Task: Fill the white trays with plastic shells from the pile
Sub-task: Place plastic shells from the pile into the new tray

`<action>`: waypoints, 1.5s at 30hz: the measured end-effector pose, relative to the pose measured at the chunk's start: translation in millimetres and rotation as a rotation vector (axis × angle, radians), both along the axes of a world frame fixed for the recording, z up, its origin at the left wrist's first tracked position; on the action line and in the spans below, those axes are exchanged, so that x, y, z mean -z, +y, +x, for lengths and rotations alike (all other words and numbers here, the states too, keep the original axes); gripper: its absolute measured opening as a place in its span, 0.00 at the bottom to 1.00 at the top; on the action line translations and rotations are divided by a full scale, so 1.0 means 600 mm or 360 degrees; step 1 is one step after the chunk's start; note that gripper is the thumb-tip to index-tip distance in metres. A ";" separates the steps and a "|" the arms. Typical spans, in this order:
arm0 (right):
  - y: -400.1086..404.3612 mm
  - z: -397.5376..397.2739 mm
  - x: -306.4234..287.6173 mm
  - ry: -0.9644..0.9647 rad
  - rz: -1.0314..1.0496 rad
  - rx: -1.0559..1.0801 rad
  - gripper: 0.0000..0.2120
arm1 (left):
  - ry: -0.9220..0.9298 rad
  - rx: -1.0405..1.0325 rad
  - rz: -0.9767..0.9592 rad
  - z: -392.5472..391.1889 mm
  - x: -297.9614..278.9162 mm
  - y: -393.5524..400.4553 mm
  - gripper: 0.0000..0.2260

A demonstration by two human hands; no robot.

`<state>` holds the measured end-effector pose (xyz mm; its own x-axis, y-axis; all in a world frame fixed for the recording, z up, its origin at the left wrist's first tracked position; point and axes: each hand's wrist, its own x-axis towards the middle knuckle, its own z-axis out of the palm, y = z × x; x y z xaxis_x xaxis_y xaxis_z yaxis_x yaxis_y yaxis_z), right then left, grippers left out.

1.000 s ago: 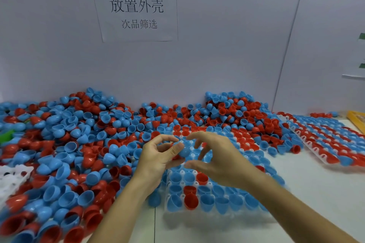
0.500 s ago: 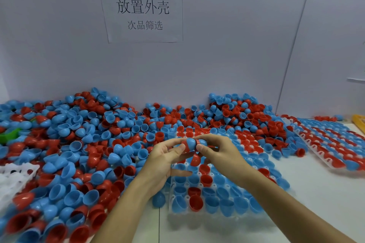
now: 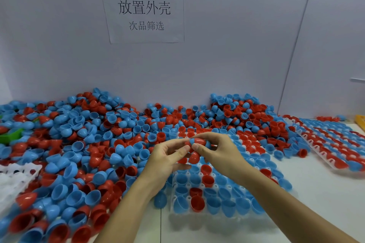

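A big pile of red and blue plastic shells covers the left and back of the table. In front of me lies a white tray with blue and red shells in most of its cups. Above the tray's far half, my left hand and my right hand meet and pinch a joined red and blue shell between thumbs and fingertips. A second red shell sits just under it, against the fingers; which hand holds it is unclear.
Filled trays lie at the right, with a yellow object at the far right edge. A white tray with bare cups pokes out of the pile at the left, near a green piece. The wall carries a paper sign.
Both hands were apart with fingers spread over the tray; they came together and rose slightly, and now pinch a red and blue shell between them.
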<state>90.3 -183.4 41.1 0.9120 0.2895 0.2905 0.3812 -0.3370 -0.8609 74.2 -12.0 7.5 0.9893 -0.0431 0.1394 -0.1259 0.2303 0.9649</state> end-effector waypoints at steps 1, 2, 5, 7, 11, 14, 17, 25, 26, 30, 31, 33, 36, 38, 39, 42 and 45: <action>0.000 0.001 0.000 0.0016 0.0037 -0.0003 0.05 | 0.0004 -0.0011 -0.0002 0.001 0.000 0.000 0.12; -0.001 0.001 0.000 0.0043 0.0081 -0.0007 0.05 | 0.0003 -0.0015 -0.0008 0.001 0.001 0.000 0.10; -0.003 0.001 0.002 0.0169 0.0191 -0.0019 0.05 | 0.0029 -0.0008 -0.0057 0.002 0.000 0.000 0.09; -0.004 0.002 0.003 0.0222 0.0233 -0.0019 0.06 | 0.0044 -0.0020 -0.0108 0.003 -0.001 0.000 0.10; -0.005 0.003 0.004 0.0268 0.0271 -0.0027 0.06 | 0.0139 -0.0043 -0.0243 0.007 -0.003 0.000 0.11; -0.010 0.007 0.006 0.0285 0.0274 -0.0011 0.07 | 0.0165 -0.0023 -0.0197 0.007 -0.003 0.009 0.07; -0.017 0.010 0.007 0.0284 0.0267 0.0012 0.07 | 0.0115 0.0125 0.0496 0.003 -0.001 0.027 0.10; -0.037 0.008 0.011 0.0313 0.0266 0.0037 0.08 | -0.0097 -0.0591 -0.0640 0.019 -0.027 0.089 0.40; -0.037 0.008 0.010 0.0308 0.0260 0.0037 0.08 | -0.0082 -0.0543 -0.0484 0.015 -0.022 0.076 0.35; -0.027 0.006 0.004 0.0289 0.0220 -0.0030 0.08 | -0.0232 -0.0156 0.0224 0.000 -0.009 0.021 0.13; -0.024 0.004 0.004 0.0286 0.0201 -0.0068 0.08 | -0.0242 -0.0036 0.0316 -0.003 -0.007 0.014 0.14; -0.019 0.001 0.002 0.0281 0.0134 -0.0140 0.09 | -0.0255 0.0075 0.0432 -0.007 -0.003 0.008 0.17; -0.011 -0.003 0.002 0.0294 0.0112 -0.0188 0.09 | -0.0297 0.0084 0.0403 -0.011 -0.004 0.003 0.15; -0.010 -0.004 0.001 0.0320 0.0148 -0.0187 0.09 | -0.0322 0.0032 0.0353 -0.010 -0.004 0.004 0.14; -0.009 -0.004 0.001 0.0359 0.0187 -0.0217 0.10 | -0.0329 -0.0010 0.0344 -0.008 -0.004 0.005 0.12; -0.006 -0.004 0.002 0.0507 0.0339 -0.0307 0.13 | -0.0318 -0.0134 0.0338 -0.004 -0.001 0.007 0.08; -0.003 -0.004 0.002 0.0567 0.0455 -0.0282 0.12 | -0.0321 -0.0226 0.0344 0.000 0.001 0.009 0.08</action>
<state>87.7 -185.0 39.8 0.9131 0.4032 0.0599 0.0762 -0.0244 -0.9968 74.0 -6.3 6.9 0.9408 0.0436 0.3361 -0.3360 -0.0106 0.9418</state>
